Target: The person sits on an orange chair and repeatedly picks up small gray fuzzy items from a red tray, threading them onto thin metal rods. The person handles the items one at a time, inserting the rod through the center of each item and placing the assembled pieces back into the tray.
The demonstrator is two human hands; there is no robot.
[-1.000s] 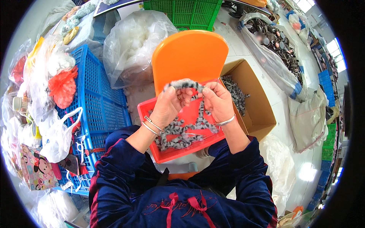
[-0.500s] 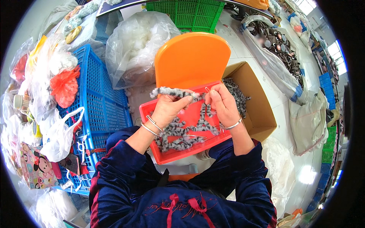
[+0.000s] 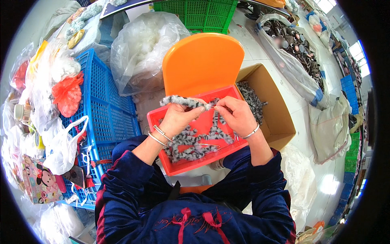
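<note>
My left hand [image 3: 178,118] is closed around a grey-and-black striped furry plush strip [image 3: 178,100], which sticks out past its fingers to the left. Thumb and forefinger pinch the strip's right end, where pale material shows. My right hand [image 3: 239,118] pinches a thin metal wire [image 3: 212,107] against that end; most of the wire is hidden by the fingers. Below both hands lies a red plastic tray [image 3: 191,167] across my lap and the chair seat. Several similar striped plush pieces [image 3: 183,152] lie in it, with thin metal wires [image 3: 209,145] among them.
An orange chair back [image 3: 203,65] rises beyond the tray. At right stands a cardboard box [image 3: 280,122] with more striped pieces. A blue crate [image 3: 107,105] stands left, near a clear bag of white stuffing [image 3: 142,53]. A green crate [image 3: 197,14] is at the back.
My right hand has turned and come lower, its fingertips now at the strip's end. The metal loop that stood above its fingers no longer shows. My left hand keeps its hold on the strip.
</note>
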